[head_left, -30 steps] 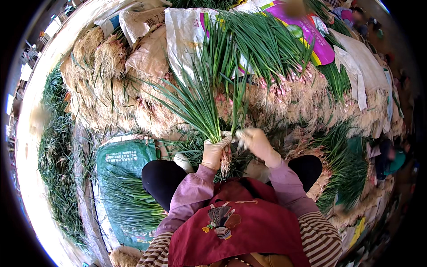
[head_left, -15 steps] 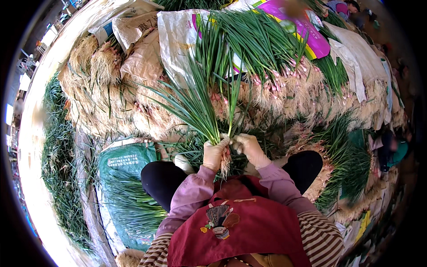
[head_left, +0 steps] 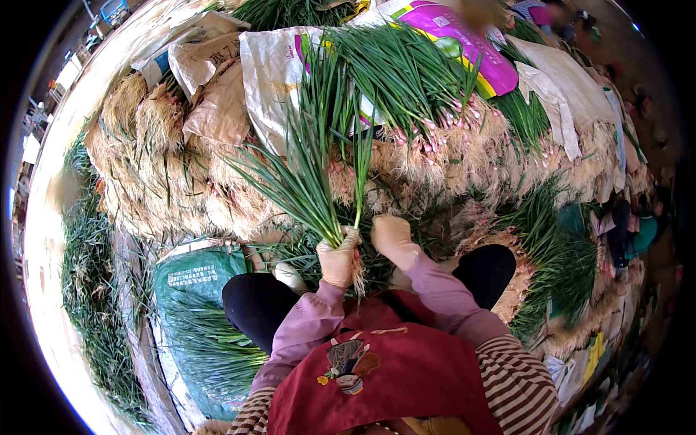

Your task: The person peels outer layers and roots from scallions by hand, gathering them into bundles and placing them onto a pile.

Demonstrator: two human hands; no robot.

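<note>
The left hand point(head_left: 338, 259), gloved, is clenched around a bunch of green onions point(head_left: 313, 174), gripping just above the pale roots, with the leaves fanning up toward twelve o'clock. The right hand point(head_left: 391, 238) sits just beside it at three o'clock, fingers curled loosely; whether it pinches a stalk I cannot tell. Beyond, at twelve, lies a heap of onions with roots point(head_left: 435, 145) on white sacks point(head_left: 272, 65). A green sack point(head_left: 190, 279) lies at eight o'clock.
</note>
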